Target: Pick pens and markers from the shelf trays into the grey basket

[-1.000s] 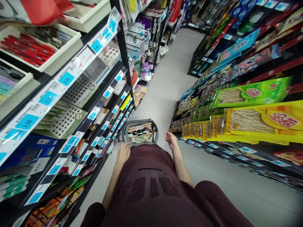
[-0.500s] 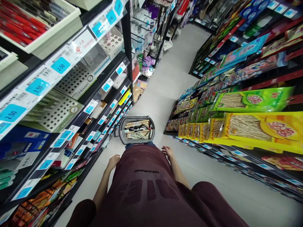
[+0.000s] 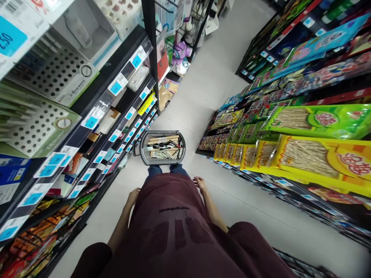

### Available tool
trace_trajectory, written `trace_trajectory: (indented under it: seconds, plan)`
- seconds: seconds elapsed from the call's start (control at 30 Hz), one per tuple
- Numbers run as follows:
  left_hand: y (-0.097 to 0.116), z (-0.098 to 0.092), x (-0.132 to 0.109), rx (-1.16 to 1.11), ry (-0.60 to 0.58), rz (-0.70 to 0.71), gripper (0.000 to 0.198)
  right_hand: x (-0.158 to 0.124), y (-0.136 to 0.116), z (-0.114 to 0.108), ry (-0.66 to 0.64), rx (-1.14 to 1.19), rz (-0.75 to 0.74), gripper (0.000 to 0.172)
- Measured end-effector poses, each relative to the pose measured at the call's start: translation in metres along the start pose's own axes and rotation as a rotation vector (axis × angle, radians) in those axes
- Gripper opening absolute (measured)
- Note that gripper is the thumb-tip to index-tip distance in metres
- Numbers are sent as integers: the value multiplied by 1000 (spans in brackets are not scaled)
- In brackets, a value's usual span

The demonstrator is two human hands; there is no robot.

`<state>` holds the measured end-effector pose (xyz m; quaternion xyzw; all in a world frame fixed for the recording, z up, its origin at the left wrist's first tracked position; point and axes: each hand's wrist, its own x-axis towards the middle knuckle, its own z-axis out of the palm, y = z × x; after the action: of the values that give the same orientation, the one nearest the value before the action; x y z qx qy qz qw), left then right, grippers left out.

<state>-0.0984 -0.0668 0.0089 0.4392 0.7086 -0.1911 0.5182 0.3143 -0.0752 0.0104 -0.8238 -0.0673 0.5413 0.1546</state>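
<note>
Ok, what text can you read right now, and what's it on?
"2.50": blue price tag, upper-left corner.
Other shelf price tags: too small to read.
Yellow snack packs: red characters, blurred.
Maroon shirt print: unreadable.
Packs in the shopping basket: too small to read.

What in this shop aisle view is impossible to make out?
1. Head view: left hand, partly behind the maroon shirt; open or shut is unclear.
2. Head view: goods in the basket, too small to name.
3. Head view: feet, hidden by the shirt.
4. Head view: price labels, print too small.
5. Head view: yellow packs, cut off by the right edge.
</note>
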Motion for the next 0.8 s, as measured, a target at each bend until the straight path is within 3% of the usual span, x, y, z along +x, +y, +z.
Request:
trace_trajectory:
  seconds: [0.1, 0.23, 0.43, 0.63, 0.8]
  plan:
    - [7, 5, 15, -56, -40, -18, 40, 13, -9, 1, -18, -58, -51, 22]
    - [33, 15, 38, -27, -119, -22, 53, 38, -29, 7, -29, -121, -139, 23]
    - [59, 58, 66, 127, -253, -51, 69, 91, -43, 26, -5, -238, -243, 28]
    - [59, 93, 95, 203, -367, -165, 82, 147, -52, 71, 44, -413, -272, 21]
    - [57, 110, 121, 202, -513, -291, 99, 197, -66, 120, -6, -512, -335, 23]
